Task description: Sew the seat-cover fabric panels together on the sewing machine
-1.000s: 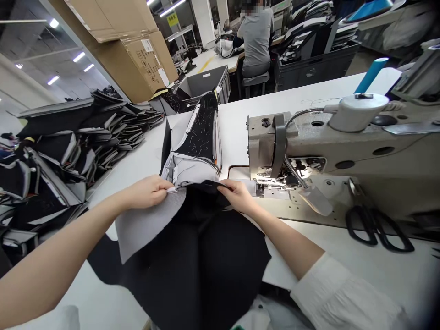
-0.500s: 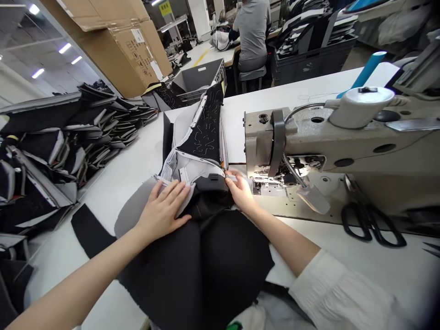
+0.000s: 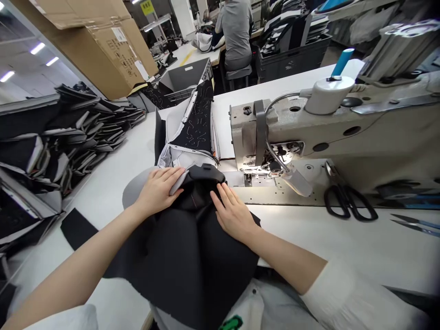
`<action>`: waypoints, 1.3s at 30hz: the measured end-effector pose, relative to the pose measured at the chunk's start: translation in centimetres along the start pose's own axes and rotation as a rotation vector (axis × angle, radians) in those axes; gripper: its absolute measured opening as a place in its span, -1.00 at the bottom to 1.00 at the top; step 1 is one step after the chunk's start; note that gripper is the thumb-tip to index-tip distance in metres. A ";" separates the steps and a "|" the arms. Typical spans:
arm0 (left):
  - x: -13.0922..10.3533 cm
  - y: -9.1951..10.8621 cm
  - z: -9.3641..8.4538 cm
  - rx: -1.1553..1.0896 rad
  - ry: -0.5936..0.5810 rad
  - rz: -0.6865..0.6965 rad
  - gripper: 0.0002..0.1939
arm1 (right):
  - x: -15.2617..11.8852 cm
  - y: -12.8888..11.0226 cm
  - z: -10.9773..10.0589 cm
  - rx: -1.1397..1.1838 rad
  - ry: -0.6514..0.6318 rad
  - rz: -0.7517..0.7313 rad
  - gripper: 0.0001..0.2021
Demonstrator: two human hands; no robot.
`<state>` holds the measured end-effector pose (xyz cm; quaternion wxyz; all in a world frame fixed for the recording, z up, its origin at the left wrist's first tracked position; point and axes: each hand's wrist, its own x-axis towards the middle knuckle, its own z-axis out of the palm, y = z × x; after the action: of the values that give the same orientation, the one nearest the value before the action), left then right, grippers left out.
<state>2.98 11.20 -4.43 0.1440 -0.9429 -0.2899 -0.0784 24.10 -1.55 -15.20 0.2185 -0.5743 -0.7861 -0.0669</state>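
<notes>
A black sewn cover with a grey backing drapes over the table edge toward my lap. My left hand is closed over its turned grey edge, fingers on top and thumb on the near side. My right hand lies with fingers stretched out on the black material, right of the folded opening, holding nothing. Between the hands, a stiff black rim with a small slot stands up. Beyond it extends a black panel with pale wavy stitching, joined to grey lining.
A sewing machine stands at right, its lamp lit. Black-handled scissors and thread snips lie near it. Stacked black panels fill the left. Behind are a grey crate, cardboard boxes and a seated person.
My right hand has let go of the cover's right edge near the seam, moved nearer me and flattened on the black material. My left hand stays at the grey edge. The view has shifted right.
</notes>
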 end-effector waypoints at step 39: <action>7.3 8.5 5.0 -0.922 -0.262 -0.137 -0.66 | -6.7 2.2 -4.2 0.389 -0.370 -0.447 -0.29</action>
<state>14.12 9.92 -9.34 -0.3321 -0.8892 -0.3021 -0.0884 28.94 -8.18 -14.57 0.1574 -0.3382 -0.9167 0.1432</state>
